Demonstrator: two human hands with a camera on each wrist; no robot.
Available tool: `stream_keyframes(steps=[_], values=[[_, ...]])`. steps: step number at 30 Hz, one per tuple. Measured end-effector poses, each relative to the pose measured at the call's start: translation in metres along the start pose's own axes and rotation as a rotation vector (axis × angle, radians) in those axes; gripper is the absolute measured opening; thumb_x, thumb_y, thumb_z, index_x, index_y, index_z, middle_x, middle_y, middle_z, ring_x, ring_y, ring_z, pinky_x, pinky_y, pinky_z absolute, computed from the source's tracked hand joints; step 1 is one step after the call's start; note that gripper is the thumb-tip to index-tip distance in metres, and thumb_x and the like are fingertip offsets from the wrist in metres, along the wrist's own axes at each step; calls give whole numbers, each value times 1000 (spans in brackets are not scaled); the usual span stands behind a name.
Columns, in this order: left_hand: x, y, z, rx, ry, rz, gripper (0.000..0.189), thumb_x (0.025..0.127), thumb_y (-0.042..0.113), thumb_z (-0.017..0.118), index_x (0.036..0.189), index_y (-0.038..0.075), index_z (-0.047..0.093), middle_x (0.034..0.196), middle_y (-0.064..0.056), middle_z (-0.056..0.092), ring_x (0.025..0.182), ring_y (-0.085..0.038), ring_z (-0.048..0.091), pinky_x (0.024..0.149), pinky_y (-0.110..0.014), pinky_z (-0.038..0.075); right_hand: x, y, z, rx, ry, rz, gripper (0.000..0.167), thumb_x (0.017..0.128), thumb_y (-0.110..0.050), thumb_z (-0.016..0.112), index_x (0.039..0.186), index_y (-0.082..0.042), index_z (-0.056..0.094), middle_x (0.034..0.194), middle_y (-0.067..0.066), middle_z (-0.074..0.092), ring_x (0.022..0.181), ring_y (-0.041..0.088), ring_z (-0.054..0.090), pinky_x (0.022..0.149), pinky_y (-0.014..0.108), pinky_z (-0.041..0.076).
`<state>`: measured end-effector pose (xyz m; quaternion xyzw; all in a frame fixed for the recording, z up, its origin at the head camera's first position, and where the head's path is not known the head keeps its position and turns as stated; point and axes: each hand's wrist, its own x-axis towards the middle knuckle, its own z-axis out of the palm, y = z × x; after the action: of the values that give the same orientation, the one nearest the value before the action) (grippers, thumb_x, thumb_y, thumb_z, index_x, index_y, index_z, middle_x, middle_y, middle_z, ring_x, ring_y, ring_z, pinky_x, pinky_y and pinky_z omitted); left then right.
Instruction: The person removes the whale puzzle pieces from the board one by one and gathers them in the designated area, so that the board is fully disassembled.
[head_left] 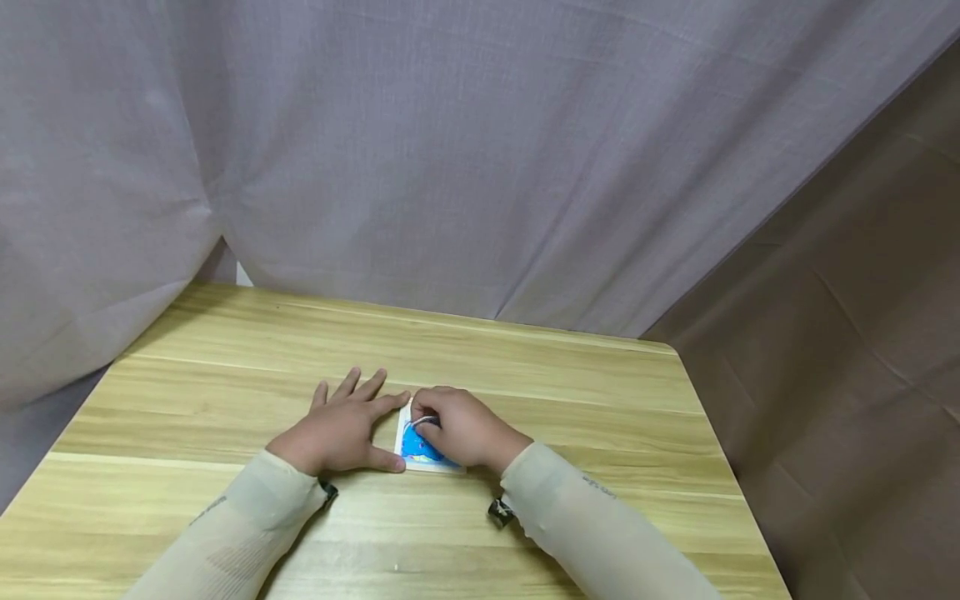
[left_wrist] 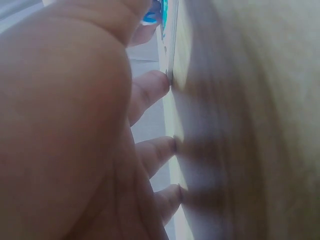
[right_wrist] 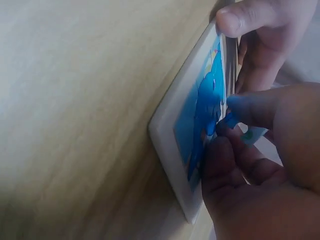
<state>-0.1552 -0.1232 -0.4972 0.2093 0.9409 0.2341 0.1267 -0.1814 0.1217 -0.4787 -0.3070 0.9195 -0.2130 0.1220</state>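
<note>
A small jigsaw puzzle with a blue picture lies flat on the table in a pale tray frame (head_left: 435, 468). My left hand (head_left: 341, 433) is spread at its left side, thumb at the near left corner and index fingertip at the far left one. The other left fingers touch the tabletop in the left wrist view. Over the picture, my right hand (head_left: 467, 427) pinches a blue jigsaw piece (right_wrist: 254, 135) between thumb and fingers, tilted up from the picture. Part of the puzzle is hidden under the right hand.
The wood-grain table (head_left: 570, 383) extends around both hands. A grey curtain (head_left: 450, 167) hangs along its back edge, and a brown cloth (head_left: 840, 350) hangs at the right.
</note>
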Motion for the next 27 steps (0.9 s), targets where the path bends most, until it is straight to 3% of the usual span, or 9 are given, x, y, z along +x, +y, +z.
stream_keyframes(steps=[4, 12, 15, 21, 27], values=[[0, -1, 1, -6, -9, -10, 108, 82, 82, 85, 173, 38, 46, 189, -15, 20, 174, -56, 7, 127, -91, 5, -2, 2, -2, 83, 10, 54, 8, 114, -21, 68, 109, -26, 73, 107, -12, 72, 99, 9, 64, 97, 32, 56], [0, -1, 2, -8, -10, -13, 109, 81, 82, 85, 173, 39, 46, 189, -15, 20, 174, -56, 7, 127, -91, 5, -6, 13, -11, 254, 9, 156, 22, 119, -23, 57, 130, -32, 74, 132, -10, 71, 113, 16, 64, 108, 44, 54], [0, -1, 2, -1, -11, -16, 109, 81, 82, 86, 173, 38, 47, 189, -15, 20, 174, -56, 7, 127, -91, 4, -10, 18, -16, 279, 21, 167, 30, 120, -22, 54, 141, -34, 72, 133, -4, 69, 112, 18, 64, 108, 46, 53], [0, 0, 0, 10, -14, -15, 110, 80, 81, 86, 173, 37, 47, 189, -15, 19, 173, -58, 8, 126, -92, 4, -17, 35, -31, 278, 50, 190, 45, 121, -23, 52, 164, -32, 60, 117, -1, 67, 98, 16, 67, 93, 38, 56], [1, 1, 2, -14, -12, -27, 110, 81, 80, 87, 173, 38, 46, 190, -13, 18, 174, -56, 5, 128, -90, 2, -18, 56, -41, 316, 77, 233, 47, 121, -19, 52, 167, -25, 57, 115, 7, 67, 94, 20, 74, 83, 32, 64]])
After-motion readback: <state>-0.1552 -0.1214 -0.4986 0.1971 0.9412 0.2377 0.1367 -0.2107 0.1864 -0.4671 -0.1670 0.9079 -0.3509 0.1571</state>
